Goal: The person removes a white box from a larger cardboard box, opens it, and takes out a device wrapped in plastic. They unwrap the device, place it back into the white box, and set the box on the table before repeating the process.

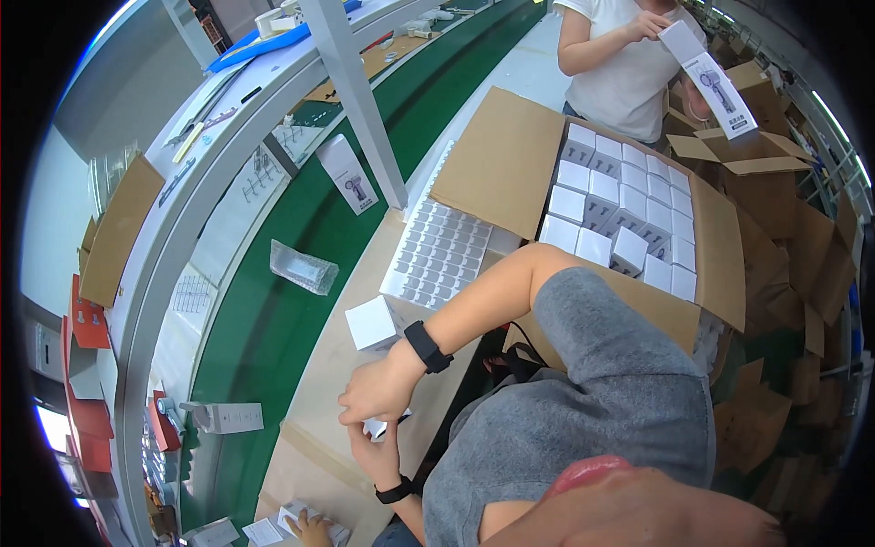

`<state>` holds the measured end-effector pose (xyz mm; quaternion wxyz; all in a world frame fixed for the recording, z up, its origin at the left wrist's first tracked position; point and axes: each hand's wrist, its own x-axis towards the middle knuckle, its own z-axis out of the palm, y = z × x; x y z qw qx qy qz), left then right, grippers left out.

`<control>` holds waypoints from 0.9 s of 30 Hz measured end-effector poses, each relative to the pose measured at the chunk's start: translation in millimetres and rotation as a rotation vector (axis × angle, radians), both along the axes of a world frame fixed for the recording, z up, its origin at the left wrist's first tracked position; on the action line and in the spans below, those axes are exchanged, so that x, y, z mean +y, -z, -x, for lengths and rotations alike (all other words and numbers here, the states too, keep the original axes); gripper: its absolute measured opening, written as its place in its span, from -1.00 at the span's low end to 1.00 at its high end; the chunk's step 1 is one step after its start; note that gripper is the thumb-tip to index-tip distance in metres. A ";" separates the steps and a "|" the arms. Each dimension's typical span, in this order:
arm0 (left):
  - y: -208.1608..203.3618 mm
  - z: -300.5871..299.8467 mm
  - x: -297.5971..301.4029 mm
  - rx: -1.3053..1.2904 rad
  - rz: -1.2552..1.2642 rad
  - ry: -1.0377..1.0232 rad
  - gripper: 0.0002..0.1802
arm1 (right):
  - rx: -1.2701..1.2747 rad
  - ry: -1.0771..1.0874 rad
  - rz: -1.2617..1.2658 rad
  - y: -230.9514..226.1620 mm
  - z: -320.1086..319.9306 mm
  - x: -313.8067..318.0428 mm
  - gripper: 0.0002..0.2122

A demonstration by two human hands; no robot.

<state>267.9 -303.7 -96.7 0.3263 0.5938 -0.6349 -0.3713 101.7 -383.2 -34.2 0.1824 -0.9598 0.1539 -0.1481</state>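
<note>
My right hand (375, 392), with a black watch on its wrist, and my left hand (372, 453), with a black wristband, meet over the tan table (319, 383). Together they hold a small white item (381, 425), mostly hidden by the fingers. A small white cube box (372, 324) stands on the table just beyond my right hand. Further back lies a sheet of small white labels (437, 251).
An open brown carton (497, 164) holds several white boxes (620, 210). A green conveyor belt (273, 310) carries a clear plastic bag (303, 266) and white product boxes (348, 173). A person in a white shirt (620, 64) holds a long white box. Another person's hand (310, 529) is at the bottom edge.
</note>
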 end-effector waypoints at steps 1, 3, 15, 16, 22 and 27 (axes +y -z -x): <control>-4.2 4.0 -0.7 -0.139 0.052 0.019 -0.21 | 0.001 0.017 -0.048 -3.1 -1.8 -1.8 -0.75; -4.5 5.3 -1.2 -0.277 0.103 0.041 -0.20 | 0.003 0.036 -0.097 -3.0 -3.3 -6.9 -0.76; 41.6 -33.1 -1.8 0.301 0.013 -0.121 -0.40 | -0.185 0.322 -0.162 8.9 -15.1 -29.2 -0.79; 34.6 -27.6 3.9 0.339 -0.045 -0.262 -0.44 | -0.224 0.337 -0.183 13.9 -17.7 -30.8 -0.78; 42.6 -30.5 16.0 0.358 -0.047 -0.355 -0.45 | -0.235 0.413 -0.673 51.9 -27.3 -64.7 -0.82; 39.0 -28.5 18.8 0.235 -0.098 -0.412 -0.45 | -0.039 0.517 -0.064 65.2 -38.8 -47.5 -0.90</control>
